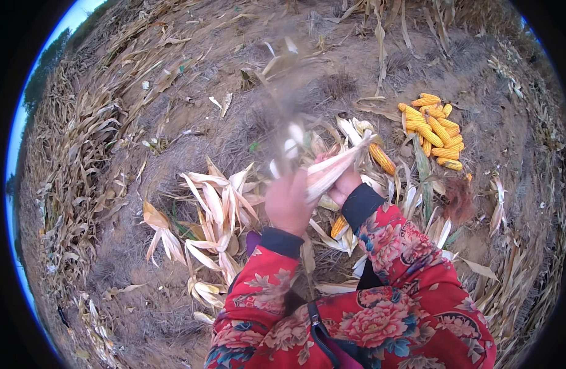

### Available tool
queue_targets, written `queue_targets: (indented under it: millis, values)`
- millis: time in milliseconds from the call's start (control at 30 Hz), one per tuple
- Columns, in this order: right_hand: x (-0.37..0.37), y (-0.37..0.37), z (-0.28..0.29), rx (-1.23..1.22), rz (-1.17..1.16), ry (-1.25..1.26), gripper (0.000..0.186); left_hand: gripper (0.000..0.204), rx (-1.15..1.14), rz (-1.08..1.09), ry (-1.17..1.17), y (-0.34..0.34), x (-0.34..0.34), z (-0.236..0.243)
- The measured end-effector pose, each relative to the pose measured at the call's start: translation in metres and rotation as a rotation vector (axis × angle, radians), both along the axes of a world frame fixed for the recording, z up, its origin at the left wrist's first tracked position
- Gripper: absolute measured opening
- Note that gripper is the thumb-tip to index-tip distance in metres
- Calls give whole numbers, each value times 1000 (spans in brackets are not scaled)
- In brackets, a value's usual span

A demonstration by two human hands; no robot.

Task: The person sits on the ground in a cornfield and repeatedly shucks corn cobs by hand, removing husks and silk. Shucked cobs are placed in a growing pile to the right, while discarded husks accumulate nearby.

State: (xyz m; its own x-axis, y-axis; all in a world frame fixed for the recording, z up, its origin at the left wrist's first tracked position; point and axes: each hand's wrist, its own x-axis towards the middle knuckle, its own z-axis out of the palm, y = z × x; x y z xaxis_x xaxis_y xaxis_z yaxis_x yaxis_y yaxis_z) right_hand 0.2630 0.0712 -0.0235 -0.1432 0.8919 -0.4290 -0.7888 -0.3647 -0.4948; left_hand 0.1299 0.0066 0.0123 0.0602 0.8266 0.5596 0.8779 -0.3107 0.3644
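Note:
Pale, pinkish corn husk (333, 174) runs between my two hands in front of my body. My left hand (289, 202), slightly blurred, is closed on its lower left end. My right hand (345, 184) is wrapped round its other side, partly hidden behind the leaves. Whether a whole ear sits inside cannot be seen. A bare yellow corn ear (382, 158) lies just beyond my right hand among loose husks. Another corn ear (339, 226), partly in its husk, lies below my hands near the right cuff.
A pile of bare yellow corn ears (440, 132) lies on the soil to the far right. Dry husks (218, 212) are heaped left of my hands. Dry stalks and leaves (74, 178) line the left side. A blurred grey smear crosses the upper middle.

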Motion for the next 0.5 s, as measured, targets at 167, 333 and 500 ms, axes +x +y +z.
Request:
queue_targets:
  millis: [167, 333, 500]
  values:
    - [-1, 4, 12, 89, 159, -110, 16, 67, -311, 36, -643, 3, -1, -22]
    - [-17, -12, 28, 229, 159, -101, 17, 54, -664, -215, -2025, 1, 18, -20]
    - [-26, -18, 26, 365, 241, -54, 15, 53, -647, -262, -2246, 9, 4, -18]
